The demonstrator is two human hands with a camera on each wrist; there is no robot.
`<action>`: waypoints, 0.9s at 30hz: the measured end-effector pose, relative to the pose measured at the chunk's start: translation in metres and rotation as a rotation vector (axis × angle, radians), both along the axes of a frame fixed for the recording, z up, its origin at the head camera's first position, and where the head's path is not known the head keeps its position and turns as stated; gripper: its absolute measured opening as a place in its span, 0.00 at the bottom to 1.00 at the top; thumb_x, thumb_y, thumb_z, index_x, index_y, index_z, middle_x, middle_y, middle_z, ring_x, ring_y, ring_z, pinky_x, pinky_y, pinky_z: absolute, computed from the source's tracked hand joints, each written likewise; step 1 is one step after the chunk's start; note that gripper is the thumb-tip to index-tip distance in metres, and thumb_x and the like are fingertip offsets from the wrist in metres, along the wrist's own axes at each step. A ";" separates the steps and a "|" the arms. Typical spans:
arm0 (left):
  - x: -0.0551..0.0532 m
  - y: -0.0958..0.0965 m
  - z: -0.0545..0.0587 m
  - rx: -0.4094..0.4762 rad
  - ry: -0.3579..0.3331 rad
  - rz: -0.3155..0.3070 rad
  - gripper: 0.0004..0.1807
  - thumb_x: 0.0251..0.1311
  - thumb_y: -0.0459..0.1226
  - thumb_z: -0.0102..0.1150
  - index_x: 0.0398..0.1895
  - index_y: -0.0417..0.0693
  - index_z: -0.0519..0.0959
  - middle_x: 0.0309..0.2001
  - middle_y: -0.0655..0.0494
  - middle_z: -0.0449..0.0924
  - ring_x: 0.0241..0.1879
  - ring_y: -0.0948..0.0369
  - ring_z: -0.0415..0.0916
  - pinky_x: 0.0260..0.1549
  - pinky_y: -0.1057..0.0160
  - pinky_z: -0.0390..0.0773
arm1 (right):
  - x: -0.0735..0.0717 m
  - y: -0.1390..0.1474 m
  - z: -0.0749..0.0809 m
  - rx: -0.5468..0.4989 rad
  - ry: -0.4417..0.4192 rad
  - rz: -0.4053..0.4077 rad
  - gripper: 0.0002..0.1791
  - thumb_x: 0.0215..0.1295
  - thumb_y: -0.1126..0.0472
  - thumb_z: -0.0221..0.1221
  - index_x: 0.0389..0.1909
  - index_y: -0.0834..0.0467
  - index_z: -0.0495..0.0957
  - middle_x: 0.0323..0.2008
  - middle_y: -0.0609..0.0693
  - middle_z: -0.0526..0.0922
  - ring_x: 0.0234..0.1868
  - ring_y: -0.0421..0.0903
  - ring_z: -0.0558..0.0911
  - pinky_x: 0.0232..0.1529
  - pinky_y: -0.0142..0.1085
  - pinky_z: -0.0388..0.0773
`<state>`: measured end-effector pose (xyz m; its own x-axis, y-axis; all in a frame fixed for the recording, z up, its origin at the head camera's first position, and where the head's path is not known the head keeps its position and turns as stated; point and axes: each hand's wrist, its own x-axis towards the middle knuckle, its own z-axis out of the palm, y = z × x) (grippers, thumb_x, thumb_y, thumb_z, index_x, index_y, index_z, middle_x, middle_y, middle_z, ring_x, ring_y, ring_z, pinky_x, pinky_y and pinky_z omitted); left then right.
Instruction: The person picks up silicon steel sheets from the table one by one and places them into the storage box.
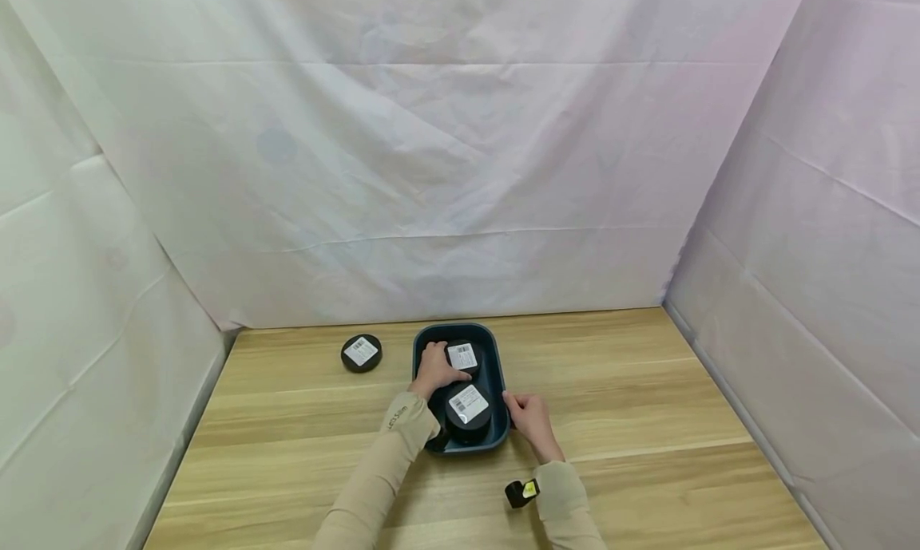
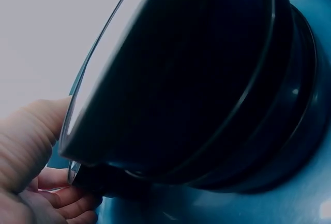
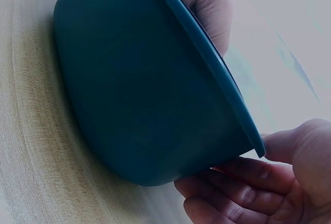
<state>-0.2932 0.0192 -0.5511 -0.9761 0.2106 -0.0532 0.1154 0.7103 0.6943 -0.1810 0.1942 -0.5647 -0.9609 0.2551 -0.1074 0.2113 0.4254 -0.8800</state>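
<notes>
A dark blue rectangular basin (image 1: 496, 374) stands on the table, holding two round black containers with white barcode labels. The near container (image 1: 469, 413) looks larger and taller; in the left wrist view this large container (image 2: 181, 89) fills most of the picture. My left hand (image 1: 434, 370) reaches inside over the basin's left wall, gripping the far container (image 1: 463, 357) with its thumb on the near side and fingers at the left. At the basin's right wall, my right hand (image 1: 530, 418) pinches the rim, thumb on top and fingers curled beneath, as the right wrist view shows.
Left of the basin, a flat round black piece (image 1: 362, 353) with a white label lies on the wooden table (image 1: 632, 390). White cloth walls (image 1: 460, 151) stand behind and at both sides. A small black camera (image 1: 521, 492) sits by the right wrist.
</notes>
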 end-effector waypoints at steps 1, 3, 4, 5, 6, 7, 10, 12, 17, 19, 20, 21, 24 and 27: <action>0.000 0.000 0.000 -0.006 -0.001 0.000 0.47 0.37 0.42 0.77 0.60 0.29 0.65 0.53 0.35 0.67 0.52 0.45 0.67 0.53 0.50 0.68 | 0.000 0.000 0.000 0.007 0.002 0.001 0.26 0.67 0.57 0.56 0.07 0.60 0.69 0.08 0.40 0.63 0.15 0.36 0.68 0.19 0.29 0.68; 0.001 0.000 0.001 -0.012 -0.010 0.001 0.48 0.38 0.42 0.77 0.61 0.29 0.64 0.54 0.35 0.66 0.52 0.45 0.67 0.54 0.50 0.68 | 0.000 0.000 0.000 0.020 0.009 0.002 0.27 0.67 0.57 0.55 0.06 0.57 0.65 0.08 0.41 0.62 0.14 0.37 0.66 0.18 0.29 0.66; 0.001 0.000 0.001 -0.009 -0.018 0.002 0.49 0.38 0.43 0.77 0.62 0.29 0.63 0.55 0.35 0.66 0.53 0.45 0.67 0.54 0.50 0.68 | 0.000 -0.001 0.000 0.028 0.013 0.003 0.27 0.67 0.57 0.55 0.06 0.56 0.64 0.08 0.41 0.62 0.14 0.37 0.65 0.18 0.29 0.64; 0.001 -0.001 0.002 -0.001 -0.026 0.003 0.49 0.38 0.43 0.77 0.62 0.28 0.63 0.55 0.34 0.65 0.53 0.45 0.67 0.54 0.50 0.68 | 0.000 -0.001 0.001 0.033 0.017 0.005 0.28 0.66 0.57 0.55 0.06 0.55 0.63 0.08 0.41 0.61 0.14 0.37 0.65 0.18 0.29 0.64; 0.000 -0.001 0.002 0.011 -0.033 0.005 0.51 0.37 0.43 0.77 0.63 0.28 0.62 0.56 0.34 0.65 0.53 0.44 0.67 0.55 0.49 0.68 | 0.000 -0.001 0.001 0.030 0.012 0.005 0.28 0.67 0.57 0.55 0.06 0.55 0.62 0.08 0.41 0.61 0.14 0.37 0.65 0.18 0.29 0.63; 0.000 -0.002 0.003 0.025 -0.032 0.004 0.51 0.37 0.44 0.77 0.63 0.27 0.62 0.56 0.34 0.65 0.54 0.44 0.67 0.55 0.49 0.68 | 0.000 0.000 0.001 0.028 0.008 0.004 0.28 0.67 0.57 0.55 0.06 0.55 0.63 0.08 0.41 0.61 0.14 0.37 0.65 0.18 0.29 0.64; -0.001 -0.005 0.005 0.076 0.027 -0.001 0.51 0.39 0.49 0.75 0.62 0.27 0.63 0.54 0.34 0.67 0.52 0.45 0.68 0.53 0.52 0.70 | -0.001 0.000 0.001 0.013 -0.002 0.001 0.26 0.67 0.57 0.55 0.07 0.60 0.68 0.09 0.41 0.64 0.15 0.37 0.67 0.19 0.29 0.66; -0.001 -0.006 0.008 0.123 0.062 -0.003 0.48 0.42 0.49 0.74 0.62 0.28 0.65 0.53 0.35 0.69 0.52 0.45 0.69 0.52 0.53 0.70 | -0.001 0.001 0.001 0.004 -0.009 0.001 0.24 0.67 0.57 0.55 0.11 0.64 0.74 0.10 0.41 0.66 0.16 0.36 0.69 0.21 0.30 0.69; 0.005 -0.011 0.019 0.233 0.138 0.008 0.36 0.47 0.37 0.71 0.59 0.29 0.69 0.49 0.36 0.73 0.51 0.44 0.71 0.51 0.49 0.71 | 0.000 0.001 0.003 0.016 -0.003 0.005 0.21 0.67 0.58 0.55 0.22 0.71 0.81 0.12 0.44 0.71 0.17 0.36 0.71 0.22 0.30 0.71; 0.010 -0.015 0.021 0.261 0.179 0.015 0.33 0.47 0.35 0.71 0.57 0.28 0.71 0.48 0.36 0.74 0.50 0.44 0.71 0.50 0.49 0.71 | 0.000 0.001 0.003 0.020 0.001 0.008 0.20 0.67 0.59 0.55 0.24 0.71 0.82 0.13 0.45 0.72 0.17 0.36 0.71 0.22 0.30 0.72; 0.012 -0.018 0.022 0.276 0.190 0.020 0.32 0.47 0.34 0.70 0.56 0.28 0.71 0.48 0.36 0.74 0.50 0.44 0.71 0.49 0.48 0.71 | 0.001 0.002 0.003 0.018 0.004 0.010 0.20 0.67 0.59 0.55 0.25 0.71 0.83 0.13 0.45 0.73 0.17 0.36 0.71 0.22 0.30 0.72; 0.015 -0.021 0.023 0.290 0.202 0.027 0.31 0.47 0.33 0.70 0.55 0.28 0.71 0.48 0.36 0.75 0.49 0.44 0.72 0.49 0.48 0.72 | 0.001 0.001 0.004 0.018 0.005 0.013 0.20 0.67 0.59 0.55 0.25 0.71 0.83 0.13 0.45 0.73 0.17 0.36 0.71 0.21 0.30 0.72; 0.022 -0.034 0.024 0.357 0.231 0.057 0.30 0.47 0.31 0.69 0.54 0.27 0.72 0.48 0.35 0.76 0.48 0.43 0.72 0.49 0.48 0.72 | 0.001 0.001 0.004 0.010 0.002 0.016 0.20 0.67 0.58 0.55 0.24 0.71 0.82 0.13 0.44 0.72 0.17 0.36 0.71 0.21 0.30 0.72; 0.029 -0.048 0.022 0.425 0.250 0.094 0.29 0.46 0.29 0.69 0.52 0.25 0.72 0.47 0.33 0.76 0.47 0.42 0.73 0.50 0.46 0.71 | 0.001 0.001 0.004 0.021 0.016 0.014 0.23 0.67 0.58 0.55 0.16 0.68 0.78 0.10 0.42 0.67 0.16 0.36 0.69 0.20 0.29 0.69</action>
